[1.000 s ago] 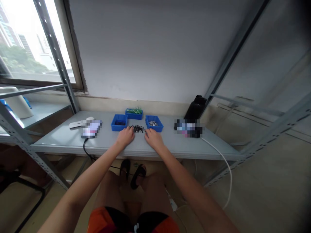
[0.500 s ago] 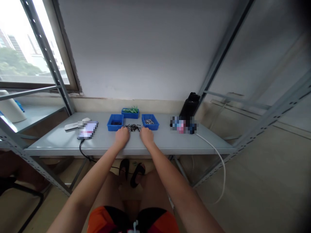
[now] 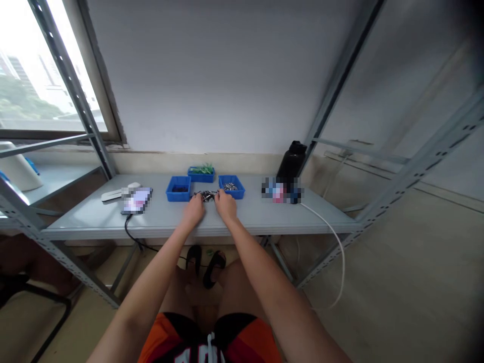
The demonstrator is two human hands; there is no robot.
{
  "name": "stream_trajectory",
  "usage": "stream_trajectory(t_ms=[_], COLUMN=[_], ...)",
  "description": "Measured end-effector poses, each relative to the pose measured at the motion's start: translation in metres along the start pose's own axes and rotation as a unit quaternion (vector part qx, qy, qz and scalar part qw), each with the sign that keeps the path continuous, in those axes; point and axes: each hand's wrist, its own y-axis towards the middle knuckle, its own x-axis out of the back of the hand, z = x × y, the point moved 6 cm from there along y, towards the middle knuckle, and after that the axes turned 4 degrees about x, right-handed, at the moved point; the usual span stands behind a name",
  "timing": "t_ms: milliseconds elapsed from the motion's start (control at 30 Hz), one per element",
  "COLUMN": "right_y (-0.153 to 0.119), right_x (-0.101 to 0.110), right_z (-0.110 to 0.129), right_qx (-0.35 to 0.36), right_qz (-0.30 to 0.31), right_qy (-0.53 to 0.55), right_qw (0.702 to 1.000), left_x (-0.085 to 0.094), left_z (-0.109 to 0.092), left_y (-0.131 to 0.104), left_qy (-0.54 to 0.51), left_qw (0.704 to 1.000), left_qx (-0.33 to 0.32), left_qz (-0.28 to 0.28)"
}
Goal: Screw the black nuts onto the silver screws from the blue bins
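Between my hands lies a pile of small black and silver pieces [image 3: 207,196] on the grey table [image 3: 159,220]. My left hand [image 3: 194,208] is at the pile's left edge, fingers closed; what they hold, if anything, is too small to name. On the right edge is my right hand [image 3: 226,205], its fingers also drawn together at the pieces. Behind the left hand stands a blue bin [image 3: 178,196] with dark pieces inside. A second blue bin [image 3: 237,194], holding silver metal pieces, is just behind the right hand. Farther back, another blue bin [image 3: 201,178] contains green strips.
A phone [image 3: 136,200] with a black cable lies at the left beside a white object [image 3: 111,195]. At the right, a black bottle [image 3: 292,161] stands behind a blurred-out item [image 3: 280,191] with a white cable [image 3: 342,252]. Metal uprights frame both table ends.
Both hands have shifted slightly inward and farther forward onto the pile, and their fingers now reach its pieces. The view has tilted a little.
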Motion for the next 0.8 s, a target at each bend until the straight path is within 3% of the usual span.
stream_trajectory(t_ms=[133,200,567,800], right_y=[-0.006,-0.007,0.0,0.0], right_x=[-0.005,-0.012,-0.02,-0.025], right_z=[0.016,0.018,0.009,0.011], right_qx=[0.139,0.168,0.149,0.187], right_qz=[0.01,0.032,0.062,0.066], right_qy=[0.09,0.115,0.201,0.166], right_qw=[0.986,0.979,0.966,0.966], left_x=[-0.009,-0.009,-0.004,-0.001], left_z=[0.003,0.005,0.017,0.027], left_y=[0.008,0.01,0.013,0.016], left_qy=[-0.111,-0.151,-0.241,-0.411], left_qw=[0.993,0.987,0.97,0.911], left_qx=[-0.03,-0.048,0.002,0.017], left_qz=[0.017,0.015,-0.022,-0.016])
